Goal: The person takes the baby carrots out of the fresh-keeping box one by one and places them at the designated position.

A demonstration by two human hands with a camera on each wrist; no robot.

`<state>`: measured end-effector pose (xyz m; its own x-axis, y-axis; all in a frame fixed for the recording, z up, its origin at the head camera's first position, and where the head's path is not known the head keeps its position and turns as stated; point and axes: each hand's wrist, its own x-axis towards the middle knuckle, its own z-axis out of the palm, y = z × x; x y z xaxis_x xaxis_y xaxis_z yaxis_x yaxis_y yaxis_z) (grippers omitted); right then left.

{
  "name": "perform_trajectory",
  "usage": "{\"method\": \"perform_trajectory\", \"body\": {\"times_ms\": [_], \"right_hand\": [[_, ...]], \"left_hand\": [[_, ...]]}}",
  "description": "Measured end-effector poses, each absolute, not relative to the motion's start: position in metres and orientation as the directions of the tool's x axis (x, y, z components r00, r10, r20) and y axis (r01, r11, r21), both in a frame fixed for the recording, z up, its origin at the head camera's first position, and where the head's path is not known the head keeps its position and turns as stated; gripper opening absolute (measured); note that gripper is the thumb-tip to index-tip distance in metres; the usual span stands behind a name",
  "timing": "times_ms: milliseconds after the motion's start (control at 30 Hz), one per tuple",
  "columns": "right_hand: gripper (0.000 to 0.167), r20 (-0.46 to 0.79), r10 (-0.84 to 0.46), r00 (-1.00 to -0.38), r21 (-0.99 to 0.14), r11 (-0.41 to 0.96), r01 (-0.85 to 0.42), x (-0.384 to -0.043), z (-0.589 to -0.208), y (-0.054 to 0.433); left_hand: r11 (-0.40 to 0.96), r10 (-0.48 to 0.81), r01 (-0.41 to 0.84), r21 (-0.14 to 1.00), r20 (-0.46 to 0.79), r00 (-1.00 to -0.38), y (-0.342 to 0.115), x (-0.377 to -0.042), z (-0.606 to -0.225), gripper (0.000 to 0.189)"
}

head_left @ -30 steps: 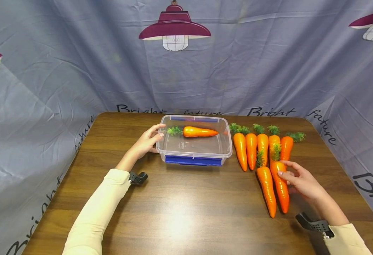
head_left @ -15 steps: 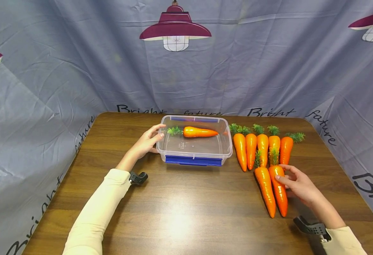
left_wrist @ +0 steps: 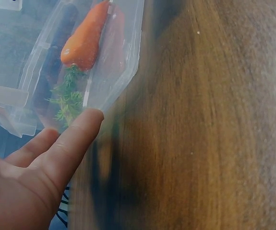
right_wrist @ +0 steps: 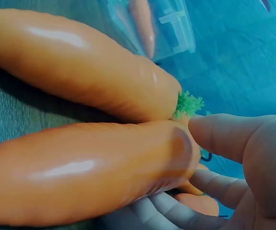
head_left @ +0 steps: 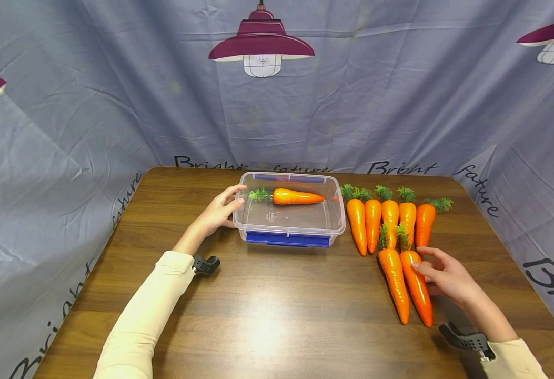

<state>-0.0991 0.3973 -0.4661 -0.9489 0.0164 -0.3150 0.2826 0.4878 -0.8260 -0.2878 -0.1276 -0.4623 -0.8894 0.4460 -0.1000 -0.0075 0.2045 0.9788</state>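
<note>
An orange carrot with a green leafy top lies in front of a row of others, and my right hand point(head_left: 447, 276) holds this carrot point(head_left: 417, 292) near its thick end. The thumb lies at its upper side, and several fingers point(right_wrist: 176, 211) curl beneath it in the right wrist view. Left of it lies a similar carrot point(head_left: 395, 287), tip toward me. My left hand point(head_left: 216, 213) rests with extended fingers against the left end of a clear plastic box point(head_left: 288, 230) with blue clips. A single carrot point(head_left: 297, 197) lies inside the box, its leaves to the left.
Behind the front pair, a row of several carrots point(head_left: 390, 218) lies side by side, right of the box. All stand on a brown wooden table point(head_left: 239, 305). A grey-blue curtain point(head_left: 352, 105) with lamp prints surrounds the table's back and sides.
The held carrot has come down and toward me, away from the row; its tip then swung slightly right. My right hand moved with it. My left hand and the box stay put.
</note>
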Motion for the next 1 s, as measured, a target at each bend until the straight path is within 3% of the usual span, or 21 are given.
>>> {"method": "perform_trajectory", "body": {"times_ms": [400, 733, 1000], "right_hand": [[0.065, -0.316, 0.055, -0.947, -0.805, 0.512, 0.298, -0.098, -0.456, 0.405], [0.062, -0.132, 0.085, -0.988, -0.809, 0.566, 0.156, -0.116, -0.43, 0.415], [0.061, -0.124, 0.055, -0.991, -0.809, 0.573, 0.133, -0.14, -0.409, 0.405]], "left_hand": [[0.199, 0.447, -0.005, 0.98, -0.095, -0.889, -0.127, -0.287, -0.461, 0.053], [0.194, 0.448, -0.004, 0.981, -0.093, -0.889, -0.127, -0.289, -0.462, 0.053], [0.2, 0.451, -0.006, 0.98, -0.097, -0.887, -0.126, -0.287, -0.461, 0.053]]}}
